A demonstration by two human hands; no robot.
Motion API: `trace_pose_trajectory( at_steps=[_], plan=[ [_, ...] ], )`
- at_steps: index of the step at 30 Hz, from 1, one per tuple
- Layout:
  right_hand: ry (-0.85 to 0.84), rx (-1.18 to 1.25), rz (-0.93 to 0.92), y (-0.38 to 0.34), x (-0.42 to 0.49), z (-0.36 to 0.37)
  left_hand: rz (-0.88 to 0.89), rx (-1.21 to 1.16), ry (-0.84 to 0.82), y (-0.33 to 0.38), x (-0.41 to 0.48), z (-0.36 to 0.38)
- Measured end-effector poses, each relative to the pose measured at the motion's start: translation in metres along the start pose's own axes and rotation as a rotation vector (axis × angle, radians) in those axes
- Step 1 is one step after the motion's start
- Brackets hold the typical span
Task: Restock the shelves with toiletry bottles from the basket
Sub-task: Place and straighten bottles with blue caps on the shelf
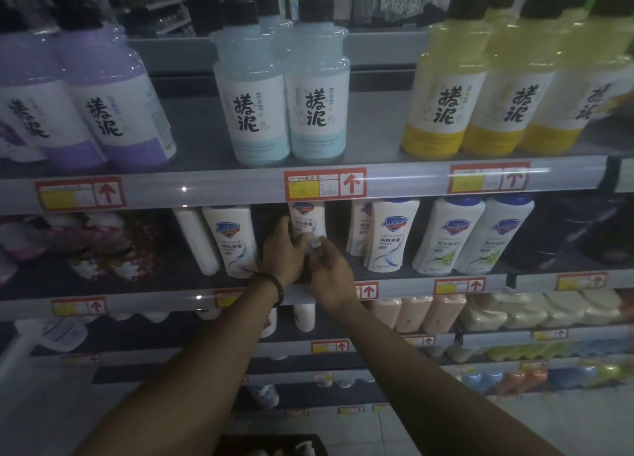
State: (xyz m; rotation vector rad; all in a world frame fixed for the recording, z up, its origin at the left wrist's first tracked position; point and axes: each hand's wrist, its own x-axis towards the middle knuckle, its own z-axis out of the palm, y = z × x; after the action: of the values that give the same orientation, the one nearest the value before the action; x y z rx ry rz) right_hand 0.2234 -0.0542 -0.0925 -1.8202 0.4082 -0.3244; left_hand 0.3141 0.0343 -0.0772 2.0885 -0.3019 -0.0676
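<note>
Your forearms reach up over the basket, which shows dimly at the bottom edge, well below your fingers. The middle shelf runs just under your wrists. Between your fingers stands the white bottle, upright in the gap of its row. Your left hand wraps its left side with fingers curled round it. Your right hand seems to grip the lower front, though blur hides the fingertips.

Left of your left fingers, the neighbour bottle already leans. A sideways nudge as you let go could topple it. If your bottle's base sits too near the shelf lip, it may tip forward.
</note>
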Motion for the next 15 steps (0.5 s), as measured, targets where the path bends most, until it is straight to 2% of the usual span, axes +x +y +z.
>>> trace_pose_trajectory(
  at_steps=[7, 15],
  plan=[
    [0.006, 0.013, 0.056, -0.003, 0.001, -0.002, 0.025, -0.080, 0.011, 0.004, -0.001, 0.012],
    [0.048, -0.022, 0.037, -0.006, 0.011, -0.009, 0.026, -0.138, -0.006, 0.000, -0.004, 0.016]
  ],
)
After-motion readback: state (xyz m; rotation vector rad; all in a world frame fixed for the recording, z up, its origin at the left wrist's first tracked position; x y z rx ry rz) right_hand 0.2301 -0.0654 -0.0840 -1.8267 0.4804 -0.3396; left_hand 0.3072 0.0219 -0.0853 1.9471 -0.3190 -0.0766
